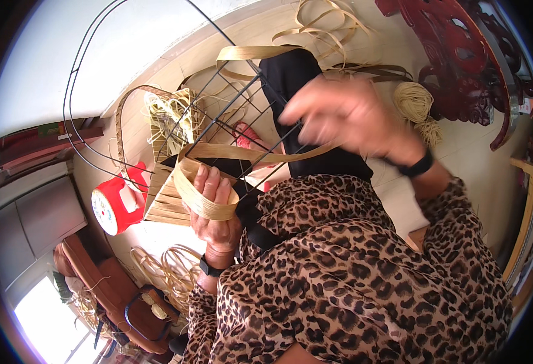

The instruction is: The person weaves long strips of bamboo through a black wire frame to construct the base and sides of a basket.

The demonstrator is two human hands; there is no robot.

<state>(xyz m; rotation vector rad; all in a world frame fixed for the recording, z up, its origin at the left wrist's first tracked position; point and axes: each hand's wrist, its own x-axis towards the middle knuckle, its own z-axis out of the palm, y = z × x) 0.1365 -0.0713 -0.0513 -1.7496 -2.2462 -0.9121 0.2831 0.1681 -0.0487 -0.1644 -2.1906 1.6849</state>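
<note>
A black wire basket frame leans across my lap, one lower corner wrapped in flat tan strips. My left hand is closed on that wrapped edge, its fingertips pointing up. A loose tan strip loops across the fingers of this hand. From there it runs right across the wires toward my right hand. That hand is raised right of the frame and smeared by motion, with the fingers partly bent. Whether it grips the strip's end is not clear. Another strip curls over the frame's upper part.
A red stool stands at left beside a tan basket with loose fibres. Coiled strips lie on the floor at lower left, more at the top. Balls of cord sit near carved dark red furniture.
</note>
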